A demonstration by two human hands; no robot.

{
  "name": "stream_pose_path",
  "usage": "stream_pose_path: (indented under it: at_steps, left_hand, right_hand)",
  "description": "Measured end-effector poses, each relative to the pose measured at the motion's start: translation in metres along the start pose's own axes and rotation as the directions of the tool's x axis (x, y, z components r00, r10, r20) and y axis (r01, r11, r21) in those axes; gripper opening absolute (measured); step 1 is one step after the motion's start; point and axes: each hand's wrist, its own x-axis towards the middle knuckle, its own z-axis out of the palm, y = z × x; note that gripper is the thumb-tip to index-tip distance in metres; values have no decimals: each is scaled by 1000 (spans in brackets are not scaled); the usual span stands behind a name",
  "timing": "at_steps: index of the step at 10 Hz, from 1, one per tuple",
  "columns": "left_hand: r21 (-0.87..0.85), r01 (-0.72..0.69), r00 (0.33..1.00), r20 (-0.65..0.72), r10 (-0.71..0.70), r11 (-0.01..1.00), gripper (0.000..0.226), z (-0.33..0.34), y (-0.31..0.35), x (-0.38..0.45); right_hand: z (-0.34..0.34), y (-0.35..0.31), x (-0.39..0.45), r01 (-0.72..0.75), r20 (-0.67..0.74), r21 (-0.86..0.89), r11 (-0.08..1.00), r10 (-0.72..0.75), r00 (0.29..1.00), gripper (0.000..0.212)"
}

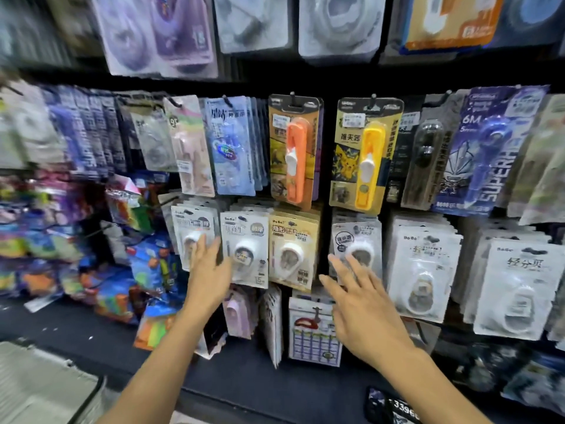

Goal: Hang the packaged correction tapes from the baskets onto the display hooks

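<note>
Rows of packaged correction tapes hang on black display hooks. In the lower row, a white pack (244, 249) and a tan pack (292, 247) hang side by side, with another white pack (357, 240) to their right. My left hand (208, 267) is stretched out with straight fingers, its tips on or just in front of the leftmost white pack (191, 231). My right hand (360, 298) is spread with straight fingers below the white pack on the right. Neither hand holds anything. No basket is clearly in view.
An orange tape pack (295, 151) and a yellow one (363, 154) hang in the middle row. Colourful goods (61, 240) crowd the left. Small packs (315, 332) stand on the dark shelf (244, 393) below. A grey surface (39, 387) lies at bottom left.
</note>
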Motion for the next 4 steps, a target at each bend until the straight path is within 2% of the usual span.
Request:
stream_pose_path:
  at_steps: [1, 2, 3, 4]
  left_hand:
    - [44, -66, 990, 130, 59, 997, 62, -5, -17, 0]
    - [9, -39, 991, 131, 38, 999, 69, -6, -11, -6]
    - [-34, -57, 998, 6, 57, 998, 71, -16, 4, -20]
    - [-168, -241, 970, -77, 231, 956, 63, -30, 15, -27]
  right_hand:
    - [-8, -2, -4, -18, -2, 27, 999, 18, 1000, 63]
    - [-11, -2, -8, -16, 8, 67, 998, 15, 1000, 63]
    - [-33, 14, -27, -32, -35, 196, 980, 39, 999, 60]
    - [-61, 28, -46, -42, -157, 427, 903, 120, 980, 56]
